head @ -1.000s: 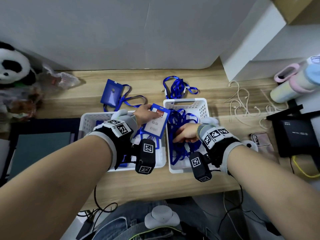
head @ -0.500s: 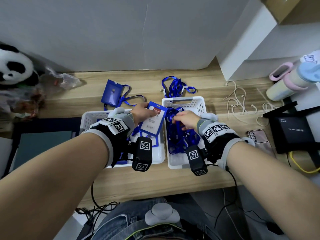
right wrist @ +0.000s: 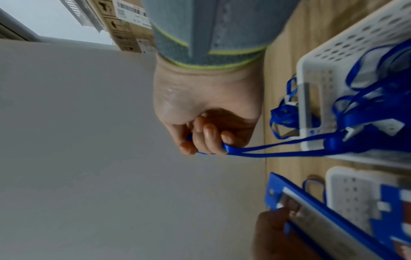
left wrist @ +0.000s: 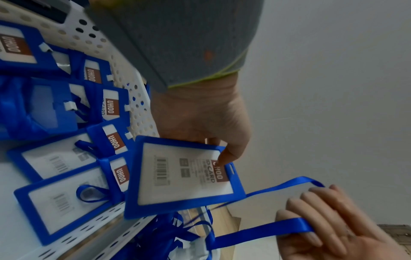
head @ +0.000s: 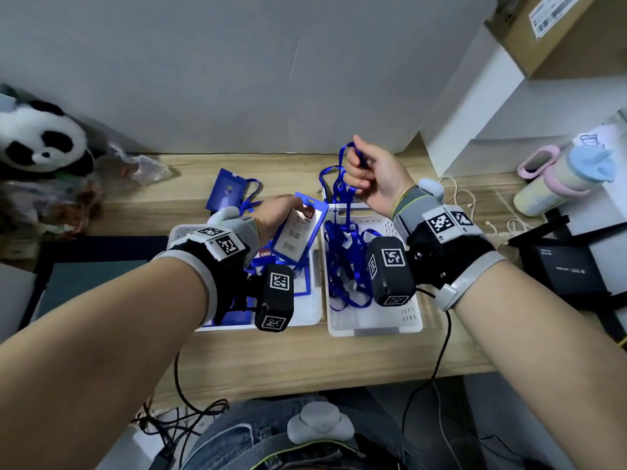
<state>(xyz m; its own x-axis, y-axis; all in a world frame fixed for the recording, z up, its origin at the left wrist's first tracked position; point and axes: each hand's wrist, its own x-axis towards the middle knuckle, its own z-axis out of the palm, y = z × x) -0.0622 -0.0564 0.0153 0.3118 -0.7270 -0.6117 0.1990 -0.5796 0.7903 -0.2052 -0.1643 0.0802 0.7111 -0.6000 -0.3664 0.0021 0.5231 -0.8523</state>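
My left hand point(head: 278, 215) pinches a blue card holder point(head: 300, 228) by its slotted top end, above the left white basket point(head: 305, 317); its white insert with barcode shows point(left wrist: 184, 171). That basket holds several more blue card holders point(left wrist: 66, 197). My right hand point(head: 369, 178) is raised over the far end of the right white basket point(head: 380, 327), fingers curled round a blue lanyard point(head: 339, 184). The lanyard strap point(right wrist: 278, 149) runs taut from the fist down into a tangle of blue lanyards point(head: 342, 266) in that basket.
On the wooden desk point(head: 305, 354) behind the baskets lie another blue holder point(head: 225, 193) and a loose lanyard. A panda toy point(head: 37, 137) sits far left, white cords, a pastel bottle point(head: 559, 178) and a black box point(head: 570, 266) at right. A white shelf unit point(head: 475, 106) stands back right.
My right hand has risen from inside the right basket, pulling a lanyard up and away toward the wall. The left hand keeps the card holder, tilted slightly more upright.
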